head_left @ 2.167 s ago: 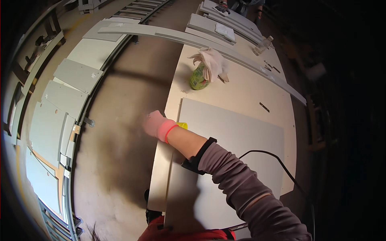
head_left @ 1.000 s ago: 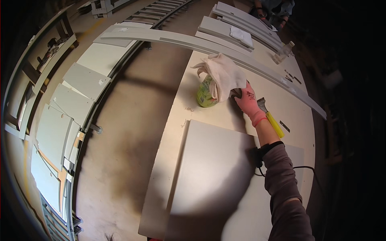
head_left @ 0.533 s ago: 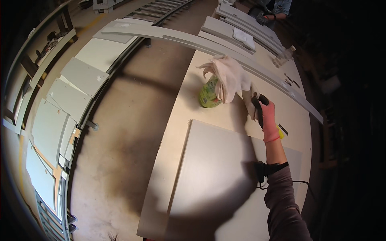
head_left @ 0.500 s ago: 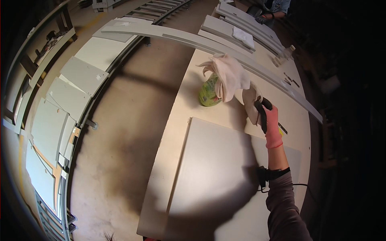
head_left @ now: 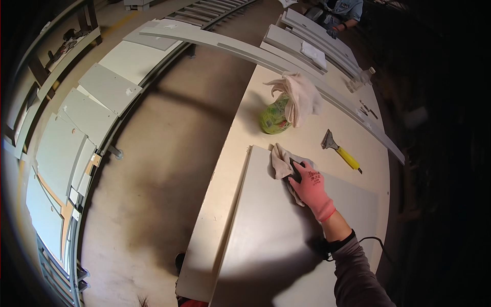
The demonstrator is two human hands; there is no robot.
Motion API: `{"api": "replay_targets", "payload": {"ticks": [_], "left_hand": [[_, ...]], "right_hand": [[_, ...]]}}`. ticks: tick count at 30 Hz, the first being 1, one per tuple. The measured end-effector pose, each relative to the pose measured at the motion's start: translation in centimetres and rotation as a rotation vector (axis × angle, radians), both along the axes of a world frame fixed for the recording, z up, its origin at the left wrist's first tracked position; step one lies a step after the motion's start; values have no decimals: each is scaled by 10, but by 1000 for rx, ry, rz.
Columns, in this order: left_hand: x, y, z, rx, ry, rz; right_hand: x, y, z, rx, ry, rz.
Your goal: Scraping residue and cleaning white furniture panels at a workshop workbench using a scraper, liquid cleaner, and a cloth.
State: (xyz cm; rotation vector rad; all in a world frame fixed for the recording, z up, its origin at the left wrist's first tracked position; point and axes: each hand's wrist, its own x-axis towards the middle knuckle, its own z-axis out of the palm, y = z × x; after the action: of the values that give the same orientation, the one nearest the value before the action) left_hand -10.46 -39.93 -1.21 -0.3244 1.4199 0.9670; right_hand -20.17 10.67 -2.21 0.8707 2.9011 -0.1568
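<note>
My right hand (head_left: 309, 185), in a pink glove with black fingertips, presses a crumpled beige cloth (head_left: 281, 161) onto the far end of a light grey panel (head_left: 261, 215). The fingers are closed over the cloth. The panel lies flat on a pale worktable (head_left: 215, 204). Just beyond the cloth stands a green patterned bottle (head_left: 274, 116) with a pinkish rag (head_left: 302, 97) draped over its top. A scraper with a yellow handle (head_left: 349, 158) rests on the table to the right of the hand. My left hand is out of the picture.
A long grey strip (head_left: 245, 49) crosses the table's far side. Behind it are stacked panels (head_left: 291, 43), a clear bottle (head_left: 361, 79) and small tools (head_left: 369, 110). A co-worker's gloved hand (head_left: 332, 33) is at the far end. More panels (head_left: 61, 148) lie on a roller conveyor at left.
My right hand has moved left and nearer with the cloth, from the bare table beside the bottle onto the panel. The scraper now shows fully.
</note>
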Motion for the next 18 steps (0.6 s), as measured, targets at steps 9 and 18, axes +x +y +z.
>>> {"api": "replay_targets", "payload": {"ticks": [9, 18], "left_hand": [[7, -14, -5, 25, 197, -167], [-19, -5, -29, 64, 102, -156]], "right_hand": [[-23, -6, 14, 228, 150, 279], [-25, -72, -24, -112, 280, 421]]}}
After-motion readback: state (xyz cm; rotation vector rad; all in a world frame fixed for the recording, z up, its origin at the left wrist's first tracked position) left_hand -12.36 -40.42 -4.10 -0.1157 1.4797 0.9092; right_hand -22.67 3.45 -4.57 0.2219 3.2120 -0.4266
